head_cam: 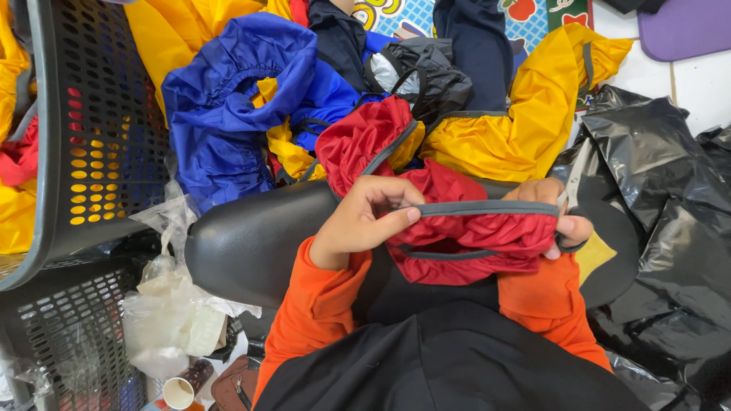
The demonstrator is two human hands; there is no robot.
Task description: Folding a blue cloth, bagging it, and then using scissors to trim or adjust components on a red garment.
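Over the black padded seat (251, 243), you stretch the grey-trimmed red fabric cover (472, 236) between both hands, your left hand (365, 221) pinching its elastic edge and your right hand (560, 217) clamped on the other end, seemingly alongside small scissors (572, 179).

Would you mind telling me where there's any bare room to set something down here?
Only the black padded surface left of the left hand is bare. Beyond the red fabric both hands stretch, piled blue and yellow covers crowd it; black plastic bags fill the right.
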